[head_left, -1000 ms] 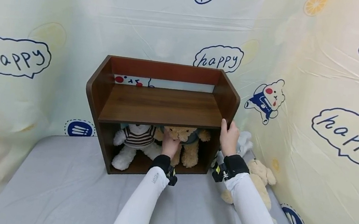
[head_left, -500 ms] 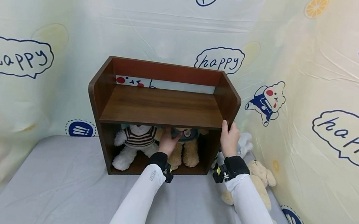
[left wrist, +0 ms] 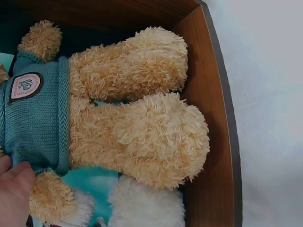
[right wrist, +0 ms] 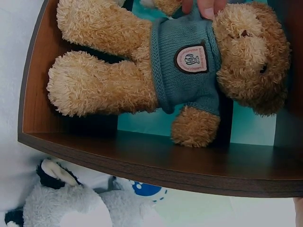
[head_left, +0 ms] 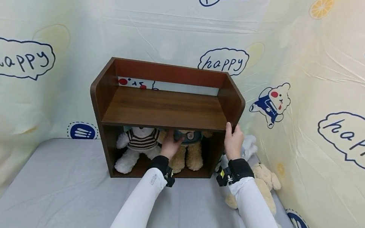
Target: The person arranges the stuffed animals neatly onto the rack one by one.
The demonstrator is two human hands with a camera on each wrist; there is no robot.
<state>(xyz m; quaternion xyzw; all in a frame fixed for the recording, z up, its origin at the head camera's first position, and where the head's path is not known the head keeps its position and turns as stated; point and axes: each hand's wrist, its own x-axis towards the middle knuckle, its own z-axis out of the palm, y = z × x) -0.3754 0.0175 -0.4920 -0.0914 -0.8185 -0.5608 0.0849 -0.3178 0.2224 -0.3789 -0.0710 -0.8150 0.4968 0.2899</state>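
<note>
A brown wooden shelf (head_left: 166,108) has a tan teddy bear (head_left: 193,157) sitting in its lower compartment. The bear wears a teal knitted sweater (right wrist: 189,61) with an oval patch. From the head, the upper board hides the bear's face; the right wrist view shows it. My left hand (head_left: 169,146) holds the bear by the side of its sweater, near the shoulder, its fingers partly hidden. Gripping the front edge of the shelf's right side panel is my right hand (head_left: 233,142). Left of the bear sits a white plush toy (head_left: 140,139) in a striped sweater.
Outside the shelf on the right lie a grey-and-white plush toy (right wrist: 71,208) and a beige plush toy (head_left: 264,181). The shelf stands on a grey-covered surface (head_left: 56,197), close to patterned curtains (head_left: 166,24) behind and at the right.
The left hand has shifted from the bear's front to its left side. The bear's head has gone up behind the upper board, and its sweater shows more. The right hand stays put.
</note>
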